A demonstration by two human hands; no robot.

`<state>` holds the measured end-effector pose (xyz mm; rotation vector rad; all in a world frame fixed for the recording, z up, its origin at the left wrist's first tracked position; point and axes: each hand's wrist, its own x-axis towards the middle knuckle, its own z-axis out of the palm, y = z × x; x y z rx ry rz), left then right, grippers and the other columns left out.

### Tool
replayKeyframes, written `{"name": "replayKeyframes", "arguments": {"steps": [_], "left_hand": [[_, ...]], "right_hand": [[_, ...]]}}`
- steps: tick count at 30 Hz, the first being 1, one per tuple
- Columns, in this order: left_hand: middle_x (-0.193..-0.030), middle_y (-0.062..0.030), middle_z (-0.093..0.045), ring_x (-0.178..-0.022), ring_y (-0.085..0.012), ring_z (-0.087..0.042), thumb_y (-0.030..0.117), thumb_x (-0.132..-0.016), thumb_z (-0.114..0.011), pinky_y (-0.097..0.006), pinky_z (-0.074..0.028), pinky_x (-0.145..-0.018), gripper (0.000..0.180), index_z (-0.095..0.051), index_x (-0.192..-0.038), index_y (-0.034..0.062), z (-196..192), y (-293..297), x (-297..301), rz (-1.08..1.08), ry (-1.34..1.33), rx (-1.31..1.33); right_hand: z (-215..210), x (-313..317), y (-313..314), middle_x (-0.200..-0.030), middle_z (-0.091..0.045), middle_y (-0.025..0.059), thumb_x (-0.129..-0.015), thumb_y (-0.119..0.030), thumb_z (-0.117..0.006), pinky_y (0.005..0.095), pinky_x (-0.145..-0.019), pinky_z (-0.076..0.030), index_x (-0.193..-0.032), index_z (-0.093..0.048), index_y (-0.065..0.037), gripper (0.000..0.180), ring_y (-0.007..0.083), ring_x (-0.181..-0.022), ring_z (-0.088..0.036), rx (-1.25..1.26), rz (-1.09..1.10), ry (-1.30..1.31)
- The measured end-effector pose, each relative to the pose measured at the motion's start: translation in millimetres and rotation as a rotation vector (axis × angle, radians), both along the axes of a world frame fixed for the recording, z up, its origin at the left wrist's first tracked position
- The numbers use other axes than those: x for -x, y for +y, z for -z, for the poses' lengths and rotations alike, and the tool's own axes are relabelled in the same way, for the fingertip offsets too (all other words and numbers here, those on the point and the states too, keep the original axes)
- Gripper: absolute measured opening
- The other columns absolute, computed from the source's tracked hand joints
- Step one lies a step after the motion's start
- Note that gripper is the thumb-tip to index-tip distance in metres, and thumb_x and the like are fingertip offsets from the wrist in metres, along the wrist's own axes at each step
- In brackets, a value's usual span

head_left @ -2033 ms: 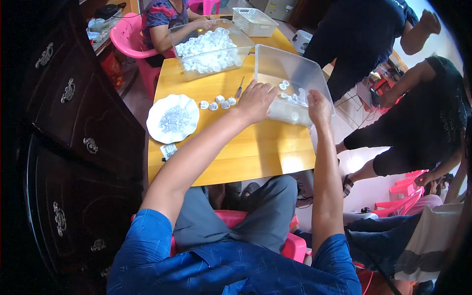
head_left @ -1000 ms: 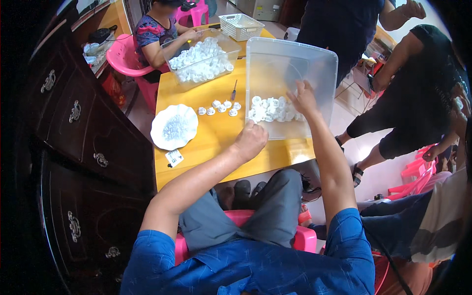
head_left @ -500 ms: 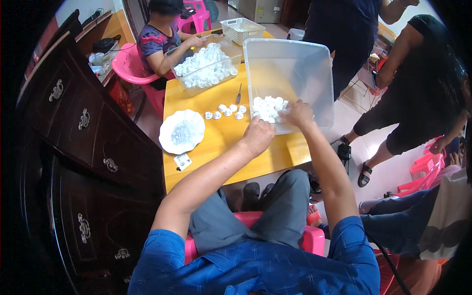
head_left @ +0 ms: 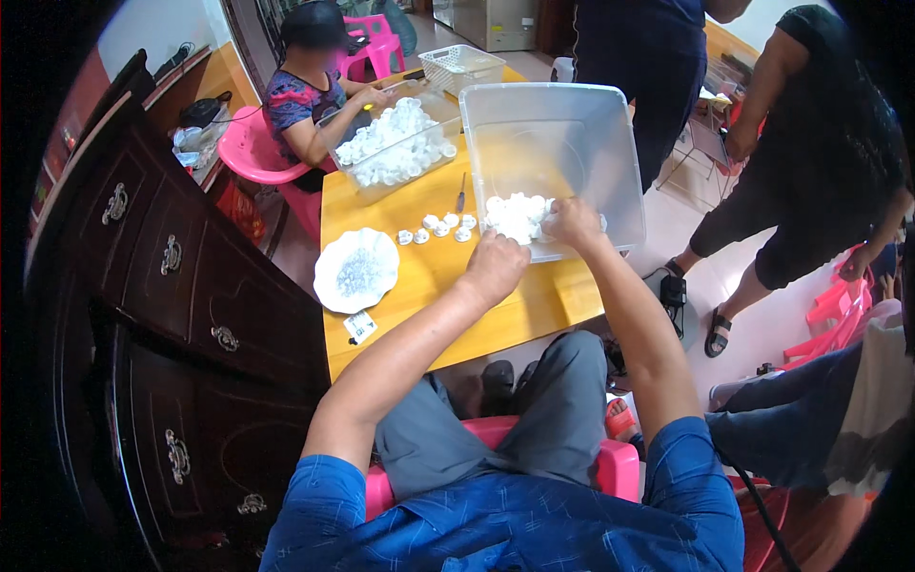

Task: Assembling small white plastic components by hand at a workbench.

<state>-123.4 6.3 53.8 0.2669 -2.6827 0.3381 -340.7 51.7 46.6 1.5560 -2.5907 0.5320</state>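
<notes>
A clear plastic bin [head_left: 596,143] stands on the yellow table, with a heap of small white round plastic parts [head_left: 515,215] in its near left corner. My left hand [head_left: 498,267] is closed on the near left corner of the bin's rim. Inside the bin, at the right side of the heap, my right hand [head_left: 575,225] has its fingers curled; what they hold is hidden. Left of the bin lie several loose white parts [head_left: 441,227] in a cluster, and a screwdriver [head_left: 461,194] behind them.
A white scalloped plate [head_left: 327,278] of small shiny pieces sits at the left table edge, near a small white card [head_left: 360,327]. Farther back are a second clear bin [head_left: 372,186] full of white parts and a white basket [head_left: 465,67]. A seated person works there; others stand right.
My right hand has shifted slightly left and down against the heap. The left hand stays at the bin's corner. The whole view has shifted a little.
</notes>
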Motion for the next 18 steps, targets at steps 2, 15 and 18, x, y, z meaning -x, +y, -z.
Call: {"name": "replayKeyframes", "arguments": {"steps": [2, 15, 18], "left_hand": [[-0.072, -0.0084, -0.068, -0.075, -0.0235, -0.068, 0.014, -0.08, -0.058, -0.04, -0.048, -0.082, 0.012, -0.068, -0.072, 0.0131, -1, -2, -1, 0.015, 0.008, -0.016], [-0.072, -0.0118, -0.067, -0.074, -0.0288, -0.068, 0.012, -0.08, -0.057, -0.044, -0.048, -0.08, 0.009, -0.065, -0.078, 0.0094, -17, -17, 6, 0.038, -0.023, -0.077], [-0.075, -0.013, -0.069, -0.076, -0.0301, -0.069, 0.011, -0.079, -0.057, -0.044, -0.049, -0.081, 0.009, -0.066, -0.08, 0.0091, -25, -30, 13, 0.015, -0.053, -0.099]], "right_hand": [[-4, 1, 0, -0.097, -0.071, 0.0196, -0.069, -0.034, -0.074, 0.0439, -0.085, -0.055, -0.097, -0.074, -0.011, 0.036, 0.0365, -0.093, -0.069, -0.023, -0.017, 0.015], [-49, 9, -4, -0.093, -0.071, 0.0176, -0.069, -0.032, -0.077, 0.0414, -0.086, -0.055, -0.095, -0.076, -0.014, 0.032, 0.0343, -0.091, -0.069, 0.218, 0.06, -0.077], [-62, 5, -4, -0.094, -0.071, 0.0178, -0.07, -0.033, -0.077, 0.0418, -0.085, -0.055, -0.094, -0.076, -0.012, 0.032, 0.0348, -0.09, -0.068, 0.338, 0.015, -0.018]]}}
